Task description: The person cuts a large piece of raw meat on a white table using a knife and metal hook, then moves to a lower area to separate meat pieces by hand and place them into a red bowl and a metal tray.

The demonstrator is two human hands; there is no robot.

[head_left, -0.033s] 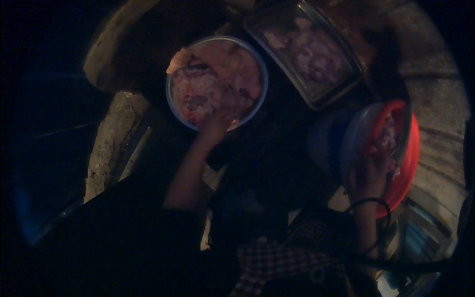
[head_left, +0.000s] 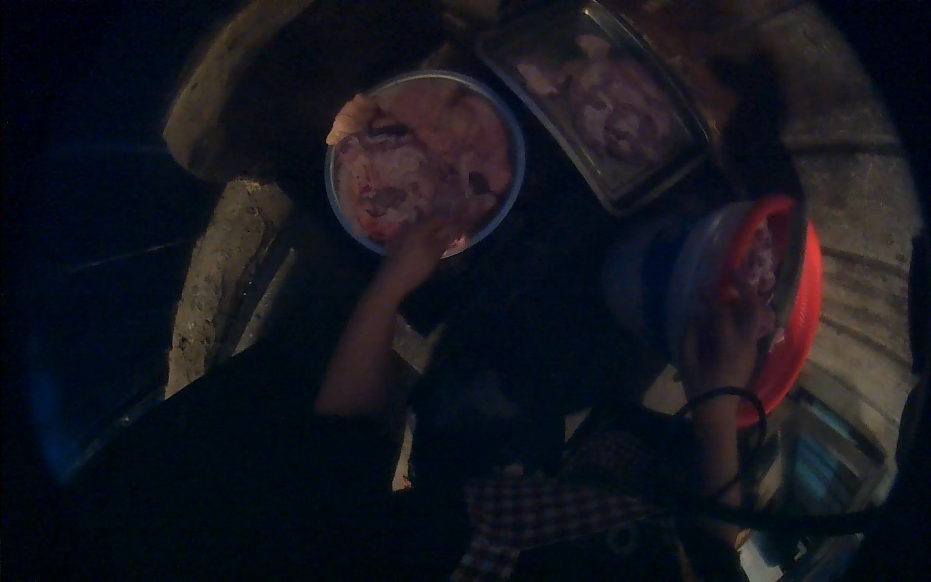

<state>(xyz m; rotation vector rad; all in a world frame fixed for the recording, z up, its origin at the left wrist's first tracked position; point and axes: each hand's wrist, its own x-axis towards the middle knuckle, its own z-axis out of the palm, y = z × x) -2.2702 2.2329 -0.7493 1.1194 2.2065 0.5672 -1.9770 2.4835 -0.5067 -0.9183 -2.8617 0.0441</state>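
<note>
Raw meat, pale pink with darker red spots (head_left: 398,189), fills a round light-rimmed tub (head_left: 521,170) at the upper middle. My left hand (head_left: 422,242) reaches over its near edge, and the fingers blur into the meat. Whether they grip a piece is too dark to see. On the right, an orange-red basin (head_left: 807,291) stands beside or inside a pale and blue round container (head_left: 684,262). My right hand (head_left: 722,344) is at the basin's left side, next to small pale pieces of meat (head_left: 762,267). Its fingertips are lost in shadow.
A rectangular tray (head_left: 621,202) with more pale meat (head_left: 621,107) lies at the upper right. A dark cable (head_left: 795,521) loops around my right wrist. Checked cloth (head_left: 553,509) shows at the bottom. A rough, pale post-like shape (head_left: 218,281) stands at the left.
My left hand and forearm have shifted very slightly to the left over the round tub. My right hand stays where it was.
</note>
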